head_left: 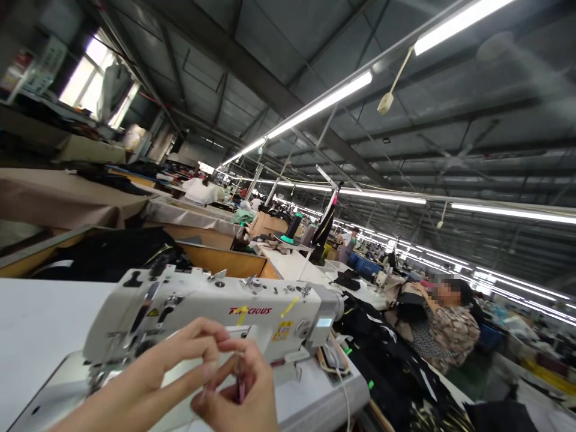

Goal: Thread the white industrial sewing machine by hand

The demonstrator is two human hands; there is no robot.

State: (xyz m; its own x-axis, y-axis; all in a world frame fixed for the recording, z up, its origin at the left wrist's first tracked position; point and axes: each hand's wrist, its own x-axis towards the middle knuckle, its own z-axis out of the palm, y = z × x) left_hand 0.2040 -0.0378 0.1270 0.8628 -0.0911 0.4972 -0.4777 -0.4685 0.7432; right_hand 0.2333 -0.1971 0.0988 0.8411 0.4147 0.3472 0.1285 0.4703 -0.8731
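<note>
Both hands meet in front of a white sewing machine (pixel 202 306) with red lettering. My left hand (pixel 184 360) reaches in from the lower left; its bent fingertips come together against the fingers of the other hand, and whatever they pinch is too small to make out. My right hand (pixel 249 384) is curled, with a small pinkish-purple object (pixel 241 389) partly showing inside its fingers. Its kind is hidden by the grip. The machine's needle end (pixel 94 375) lies to the left, partly behind my left forearm. A small lit display (pixel 324 323) sits at the machine's right end.
A phone (pixel 333 357) with a white cable lies right of the machine. Black fabric (pixel 391 354) is heaped farther right, near a seated person (pixel 452 330) in a patterned top. Behind the machine are a wooden bin of dark cloth (pixel 112 252) and a black thread cone (pixel 293 228).
</note>
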